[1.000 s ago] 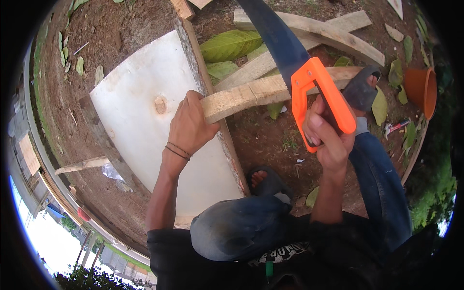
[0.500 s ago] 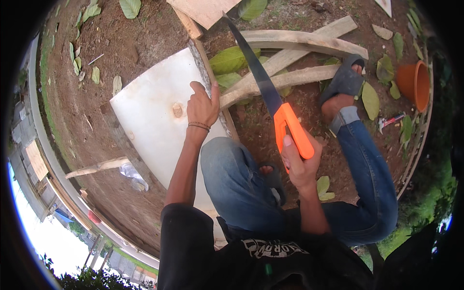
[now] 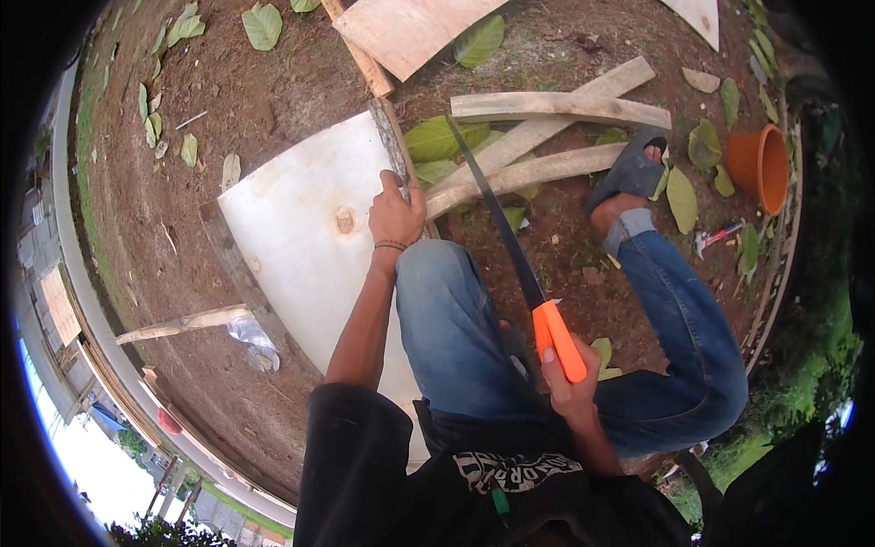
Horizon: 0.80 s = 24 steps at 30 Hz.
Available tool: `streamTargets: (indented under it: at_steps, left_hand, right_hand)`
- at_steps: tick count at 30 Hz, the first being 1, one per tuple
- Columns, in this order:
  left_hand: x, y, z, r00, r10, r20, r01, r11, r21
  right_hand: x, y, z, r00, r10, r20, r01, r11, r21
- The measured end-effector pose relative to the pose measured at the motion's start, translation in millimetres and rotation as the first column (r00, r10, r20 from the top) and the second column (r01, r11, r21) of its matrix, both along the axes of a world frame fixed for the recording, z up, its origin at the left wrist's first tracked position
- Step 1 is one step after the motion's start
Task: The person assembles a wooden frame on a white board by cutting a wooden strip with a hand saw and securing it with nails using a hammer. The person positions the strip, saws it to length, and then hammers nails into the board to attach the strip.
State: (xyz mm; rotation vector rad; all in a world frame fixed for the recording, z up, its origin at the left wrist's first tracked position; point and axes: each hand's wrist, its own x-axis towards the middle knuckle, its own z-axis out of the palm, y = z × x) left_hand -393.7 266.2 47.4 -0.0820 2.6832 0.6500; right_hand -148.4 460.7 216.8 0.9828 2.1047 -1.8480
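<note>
The setting is an outdoor yard of bare brown soil (image 3: pixel 228 109) scattered with green leaves, with a concrete kerb curving down the left of the frame. A large pale board (image 3: pixel 305 246) lies at centre left, carrying a round knot near its middle. A narrow wooden batten (image 3: pixel 529 171) runs from the board's right edge toward the upper right, with two further planks (image 3: pixel 556 108) crossed above it. An orange pot (image 3: pixel 761 164) lies on its side at the right edge, and a flat plywood sheet (image 3: pixel 410 32) sits at the top centre.

The left hand (image 3: pixel 395 211) is at frame centre, fingers curled closed over the right edge of the pale board, just beside the near end of the batten. The right hand (image 3: pixel 570 387) is at lower centre right, fingers wrapped fully around the orange handle (image 3: pixel 558 339) of a handsaw. The dark saw blade (image 3: pixel 492 214) extends up and to the left from the handle, crossing the batten just to the right of the left hand. Whether the teeth touch the wood cannot be told. A sandalled foot (image 3: pixel 629 173) rests on the batten at the upper right, pinning it to the ground.
</note>
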Motion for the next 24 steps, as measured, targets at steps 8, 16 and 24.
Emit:
streamTargets:
  at_steps: [8,16,24]
  left_hand:
    - [6,-9,-6,0.999,-0.034,-0.011,0.035,0.997,0.063]
    - [-3,-10,-11,0.997,-0.073,0.030,0.073,0.997,0.006]
    - [-13,-2,-11,0.998,-0.054,0.038,0.053,0.998,0.014]
  right_hand:
    - [-2,-4,32,0.995,0.095,0.001,-0.095,0.992,0.083]
    - [7,-9,41,0.994,0.104,0.026,-0.104,0.994,0.025]
    - [-2,11,35,0.994,0.078,0.075,-0.077,0.997,-0.024]
